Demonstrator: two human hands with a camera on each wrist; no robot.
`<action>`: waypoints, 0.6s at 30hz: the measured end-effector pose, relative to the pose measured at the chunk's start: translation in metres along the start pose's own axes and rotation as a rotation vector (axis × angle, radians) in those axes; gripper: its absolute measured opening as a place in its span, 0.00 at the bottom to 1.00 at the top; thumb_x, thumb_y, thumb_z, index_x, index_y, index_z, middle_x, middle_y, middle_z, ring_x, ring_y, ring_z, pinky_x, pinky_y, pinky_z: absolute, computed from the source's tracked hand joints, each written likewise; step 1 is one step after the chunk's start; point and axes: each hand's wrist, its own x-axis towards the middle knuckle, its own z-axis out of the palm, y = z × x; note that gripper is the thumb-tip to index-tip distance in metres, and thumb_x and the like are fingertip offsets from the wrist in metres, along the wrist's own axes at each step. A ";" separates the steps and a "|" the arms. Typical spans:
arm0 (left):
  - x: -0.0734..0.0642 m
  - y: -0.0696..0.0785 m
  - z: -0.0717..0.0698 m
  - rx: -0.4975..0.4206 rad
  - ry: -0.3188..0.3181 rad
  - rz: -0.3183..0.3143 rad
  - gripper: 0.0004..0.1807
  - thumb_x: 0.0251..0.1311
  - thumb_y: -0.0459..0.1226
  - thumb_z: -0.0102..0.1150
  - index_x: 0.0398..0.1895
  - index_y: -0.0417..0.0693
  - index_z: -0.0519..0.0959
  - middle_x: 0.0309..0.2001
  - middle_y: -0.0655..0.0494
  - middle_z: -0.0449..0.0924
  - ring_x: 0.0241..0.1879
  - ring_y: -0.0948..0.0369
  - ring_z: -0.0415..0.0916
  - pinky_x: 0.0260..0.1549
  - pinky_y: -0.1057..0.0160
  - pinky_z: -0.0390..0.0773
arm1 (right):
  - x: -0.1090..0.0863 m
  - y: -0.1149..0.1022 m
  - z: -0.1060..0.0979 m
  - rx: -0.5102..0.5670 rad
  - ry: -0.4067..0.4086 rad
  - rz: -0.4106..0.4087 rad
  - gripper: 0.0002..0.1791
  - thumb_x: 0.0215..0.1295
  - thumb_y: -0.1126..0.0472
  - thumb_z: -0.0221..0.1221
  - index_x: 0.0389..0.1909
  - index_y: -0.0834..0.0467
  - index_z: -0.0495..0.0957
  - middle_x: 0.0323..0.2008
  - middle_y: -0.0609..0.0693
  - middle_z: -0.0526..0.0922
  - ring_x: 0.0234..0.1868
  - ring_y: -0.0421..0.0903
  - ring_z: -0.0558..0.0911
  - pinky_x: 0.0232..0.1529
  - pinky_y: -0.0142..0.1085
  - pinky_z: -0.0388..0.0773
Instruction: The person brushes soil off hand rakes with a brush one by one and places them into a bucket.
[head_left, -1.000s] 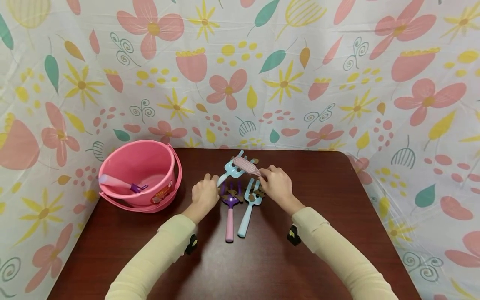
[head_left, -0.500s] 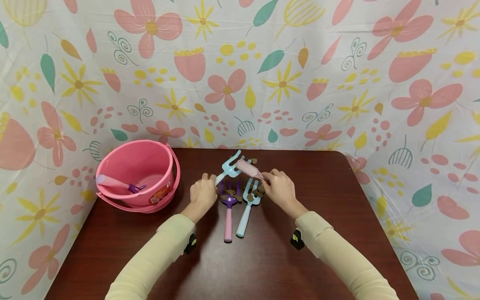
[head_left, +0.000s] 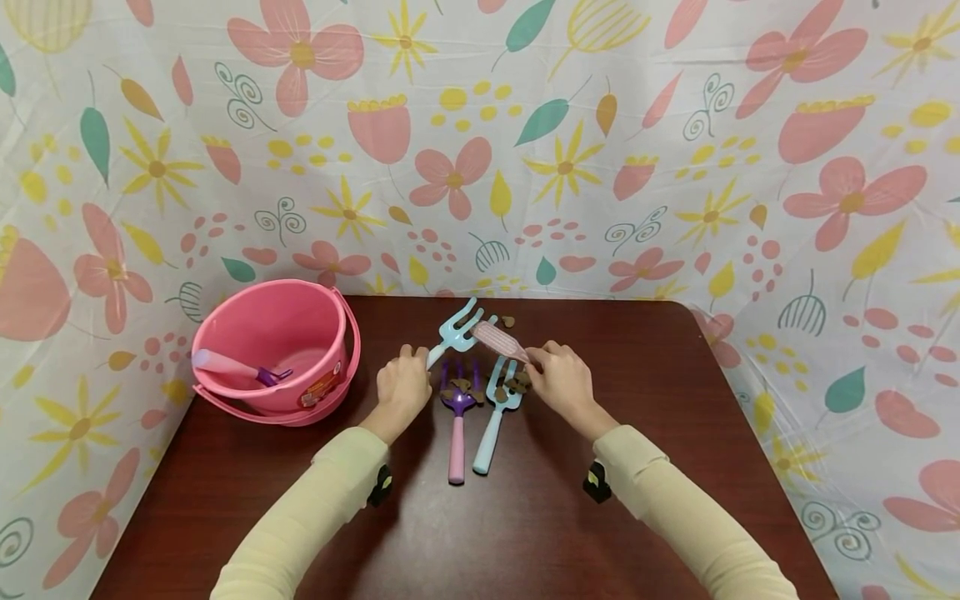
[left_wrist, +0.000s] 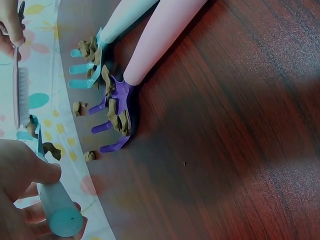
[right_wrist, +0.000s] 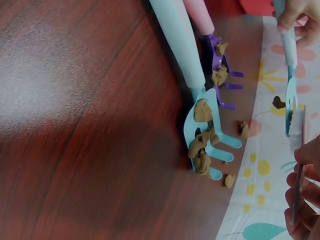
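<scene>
My left hand [head_left: 405, 385] grips the white handle of a light blue toy garden fork [head_left: 456, 330], raised at the back of the table. In my right hand [head_left: 564, 383] is a pink brush [head_left: 498, 342] with white bristles [right_wrist: 297, 131], held right at the fork's tines. A dark brown lump [right_wrist: 278, 102] clings to that fork. Below the hands lie two more toy forks: a purple one [head_left: 460, 402] with a pink handle, and a light blue one [head_left: 492, 429]. Brown clay-like lumps [left_wrist: 118, 117] cover the heads of both.
A pink bucket [head_left: 330, 379] stands at the left, its handle lowered. Inside leans a pink-handled tool [head_left: 228, 363] with a purple head. Loose brown crumbs [head_left: 508, 322] lie on the dark wooden table [head_left: 637, 350]. A flowered curtain [head_left: 480, 167] hangs close behind.
The brush has shifted slightly right and nearer along the raised fork. My left hand has drawn the fork a little to the left. The forks on the table stay put.
</scene>
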 end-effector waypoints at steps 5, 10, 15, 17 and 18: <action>0.002 -0.005 -0.001 -0.017 0.007 -0.021 0.14 0.47 0.38 0.66 0.35 0.43 0.75 0.31 0.47 0.73 0.24 0.46 0.78 0.18 0.50 0.74 | -0.004 0.006 0.002 -0.004 0.016 -0.019 0.12 0.55 0.58 0.62 0.40 0.55 0.84 0.30 0.51 0.80 0.28 0.49 0.77 0.23 0.40 0.74; 0.005 -0.008 -0.001 -0.024 0.007 -0.020 0.14 0.47 0.38 0.66 0.35 0.43 0.74 0.30 0.47 0.72 0.23 0.46 0.78 0.17 0.51 0.73 | -0.005 0.009 0.002 -0.007 0.031 -0.016 0.12 0.54 0.59 0.63 0.40 0.56 0.84 0.28 0.51 0.79 0.26 0.49 0.76 0.22 0.41 0.73; 0.004 -0.008 -0.001 -0.020 0.000 -0.018 0.14 0.47 0.38 0.66 0.35 0.43 0.74 0.30 0.47 0.72 0.23 0.46 0.78 0.17 0.51 0.74 | -0.003 0.008 0.001 0.005 0.062 -0.019 0.12 0.55 0.58 0.62 0.41 0.55 0.83 0.29 0.51 0.79 0.27 0.49 0.76 0.22 0.41 0.73; 0.003 -0.006 -0.001 -0.022 -0.010 -0.018 0.14 0.48 0.39 0.66 0.35 0.43 0.74 0.31 0.47 0.72 0.24 0.46 0.78 0.18 0.50 0.74 | -0.001 0.006 0.001 0.012 0.087 -0.026 0.12 0.56 0.58 0.62 0.41 0.55 0.83 0.30 0.51 0.79 0.27 0.48 0.76 0.23 0.40 0.73; 0.003 -0.005 -0.001 -0.022 -0.017 -0.018 0.14 0.48 0.39 0.66 0.36 0.43 0.75 0.31 0.47 0.73 0.24 0.46 0.78 0.18 0.50 0.74 | 0.000 0.005 0.001 0.016 0.100 -0.030 0.12 0.56 0.58 0.62 0.42 0.55 0.83 0.30 0.51 0.79 0.27 0.48 0.76 0.23 0.40 0.73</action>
